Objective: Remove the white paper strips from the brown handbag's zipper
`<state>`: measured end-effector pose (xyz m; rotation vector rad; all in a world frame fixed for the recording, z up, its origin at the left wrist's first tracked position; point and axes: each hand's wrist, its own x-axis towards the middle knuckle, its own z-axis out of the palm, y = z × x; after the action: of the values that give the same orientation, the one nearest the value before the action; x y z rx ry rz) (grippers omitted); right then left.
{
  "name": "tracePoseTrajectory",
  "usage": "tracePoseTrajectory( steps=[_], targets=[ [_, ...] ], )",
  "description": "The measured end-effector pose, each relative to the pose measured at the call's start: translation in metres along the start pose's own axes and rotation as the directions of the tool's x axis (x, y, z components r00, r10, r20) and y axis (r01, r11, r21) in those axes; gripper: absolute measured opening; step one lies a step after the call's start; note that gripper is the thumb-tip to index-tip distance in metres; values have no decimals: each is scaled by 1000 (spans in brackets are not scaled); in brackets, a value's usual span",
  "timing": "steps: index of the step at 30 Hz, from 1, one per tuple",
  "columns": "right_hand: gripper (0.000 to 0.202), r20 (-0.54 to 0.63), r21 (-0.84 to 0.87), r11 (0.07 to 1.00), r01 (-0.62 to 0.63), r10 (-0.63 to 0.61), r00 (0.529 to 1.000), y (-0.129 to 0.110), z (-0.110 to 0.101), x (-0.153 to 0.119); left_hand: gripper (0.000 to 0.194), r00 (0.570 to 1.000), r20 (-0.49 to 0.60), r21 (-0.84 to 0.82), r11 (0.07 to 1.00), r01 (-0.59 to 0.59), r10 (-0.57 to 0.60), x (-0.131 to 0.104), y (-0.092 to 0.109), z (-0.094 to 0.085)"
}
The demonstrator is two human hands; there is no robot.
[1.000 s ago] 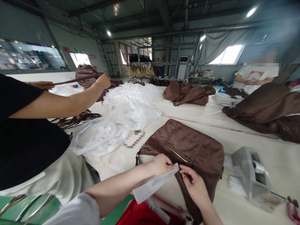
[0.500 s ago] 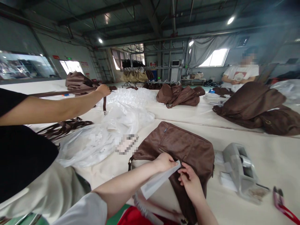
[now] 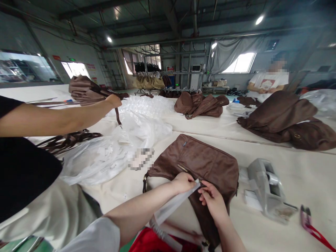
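Now both hands, left hand (image 3: pixel 185 182) and right hand (image 3: pixel 214 201), pinch paper strip (image 3: pixel 173 206) over brown bag (image 3: pixel 207 164).

This is a factory hall, a workshop where bags are made or packed. Overhead runs a bare metal roof (image 3: pixel 168 14) with steel beams, pipes and strip lights. Long, cloth-covered worktables (image 3: pixel 301 175) fill the floor, and brown bags (image 3: pixel 202 105) lie on them in piles, all of one kind. At the back a rack (image 3: pixel 149 75) holds more bags hanging in a row. Heaps of clear plastic wrapping (image 3: pixel 136 129) cover one table, and a tape dispenser (image 3: pixel 267 189) and snips (image 3: pixel 309 224) lie near the edge. Other workers stand or sit at the tables, one (image 3: pixel 267 82) far right by a curtained window (image 3: pixel 238 63).
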<state>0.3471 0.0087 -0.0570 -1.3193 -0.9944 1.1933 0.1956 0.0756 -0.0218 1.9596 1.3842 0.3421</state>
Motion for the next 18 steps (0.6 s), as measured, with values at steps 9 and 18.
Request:
tracePoseTrajectory(
  steps=[9,18],
  targets=[
    [48,-21,25,999,-20,20,1000,-5,1,-1,44,1000,5,-108,994,23,-23,11,2,8],
    [39,-115,-105,987,-118,106,988,-8,-5,2,34,998,-52,-71,997,-28,25,8,8,12]
  ],
)
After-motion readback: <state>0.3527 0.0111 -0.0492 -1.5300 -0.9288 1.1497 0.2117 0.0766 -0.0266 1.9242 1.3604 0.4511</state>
